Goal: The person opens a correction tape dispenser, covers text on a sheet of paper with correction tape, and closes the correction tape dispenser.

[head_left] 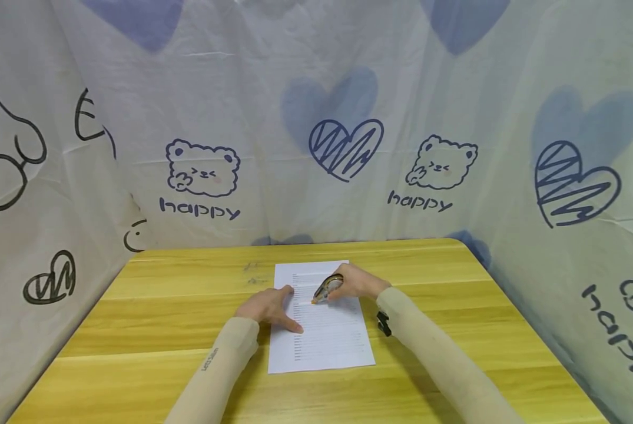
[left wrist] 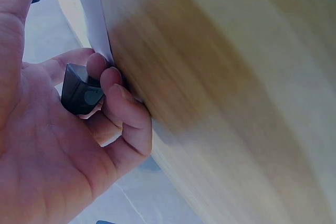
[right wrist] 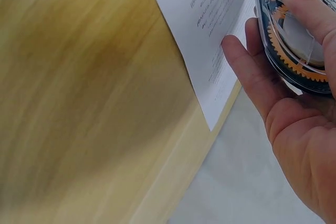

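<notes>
A correction tape dispenser (right wrist: 289,48) is clamped in the grip of the right hand (head_left: 355,280), its tip set at the printed lines on a sheet of paper (head_left: 327,335) that is laid on the wooden table (head_left: 162,330). The sheet is touched by the spread thumb and forefinger of the left hand (head_left: 265,305), while a small black cap (left wrist: 81,93) is held in that hand's curled fingers.

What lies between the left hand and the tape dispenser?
Between the left hand and the tape dispenser, the head view shows a stretch of printed paper, no separate object.
</notes>
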The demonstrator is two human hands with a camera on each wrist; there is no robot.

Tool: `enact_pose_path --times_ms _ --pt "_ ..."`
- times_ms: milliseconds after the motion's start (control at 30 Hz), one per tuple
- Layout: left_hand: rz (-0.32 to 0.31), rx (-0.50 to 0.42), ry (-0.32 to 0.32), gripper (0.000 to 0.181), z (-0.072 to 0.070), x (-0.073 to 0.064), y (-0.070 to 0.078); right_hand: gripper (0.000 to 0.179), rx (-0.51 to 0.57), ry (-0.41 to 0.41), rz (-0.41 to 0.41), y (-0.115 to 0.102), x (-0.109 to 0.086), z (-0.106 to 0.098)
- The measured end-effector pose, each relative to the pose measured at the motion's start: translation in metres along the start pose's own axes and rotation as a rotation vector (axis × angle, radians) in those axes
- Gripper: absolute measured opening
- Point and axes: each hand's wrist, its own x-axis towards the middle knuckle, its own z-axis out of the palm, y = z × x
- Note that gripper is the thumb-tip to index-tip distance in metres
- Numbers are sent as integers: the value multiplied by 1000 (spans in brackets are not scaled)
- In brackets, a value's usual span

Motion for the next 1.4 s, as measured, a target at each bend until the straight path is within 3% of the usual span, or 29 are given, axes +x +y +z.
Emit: enact_pose_path --times_ms 1067,1400 --pt "-15 -39 -8 114 0 -1 2 19 -13 -15 -16 5 -4 -4" --pt "6 -18 10 112 1 -1 1 16 -4 -19 -20 7 -4 -4"
